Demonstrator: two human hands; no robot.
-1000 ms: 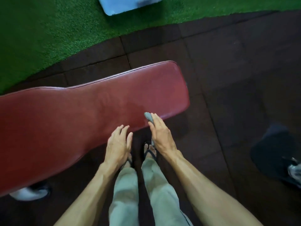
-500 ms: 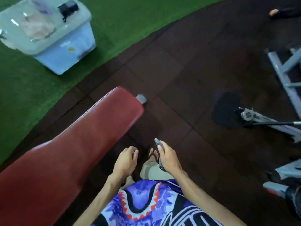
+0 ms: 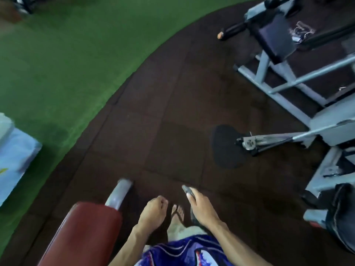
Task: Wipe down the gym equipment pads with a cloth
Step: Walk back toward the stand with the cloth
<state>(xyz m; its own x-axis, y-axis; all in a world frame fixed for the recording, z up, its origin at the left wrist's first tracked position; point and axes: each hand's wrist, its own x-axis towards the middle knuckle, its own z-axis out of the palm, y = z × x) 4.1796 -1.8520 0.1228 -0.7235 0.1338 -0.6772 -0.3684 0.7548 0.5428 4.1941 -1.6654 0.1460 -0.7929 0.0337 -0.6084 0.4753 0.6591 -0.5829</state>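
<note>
A grey metal machine frame [image 3: 284,73] is standing at the right, with a dark pad [image 3: 274,35] on top of it. A thin metal bar [image 3: 269,141] is sticking out from it, low over a dark patch [image 3: 226,146] on the brown rubber floor [image 3: 172,112]. A black bag [image 3: 343,214] is sitting by the frame at the right edge. Green turf [image 3: 67,64] is filling the upper left, and a pale blue box [image 3: 15,154] is resting on it at the left edge. The red bench pad [image 3: 86,233] is sitting at the bottom left, with a grey tube end [image 3: 120,192] poking out past it. The left hand [image 3: 153,214] is hanging loosely curled and holding nothing, just beside the pad but not touching it. The right hand [image 3: 201,208] is gripping a grey cloth [image 3: 187,190], which is poking out past the fingertips, away from the pad. A bare foot [image 3: 177,212] is showing between the hands. A second ago both hands were at the edge of the red pad, and the pad was filling the view. Now only its end is showing, and the blue box is sliding off to the left.
</note>
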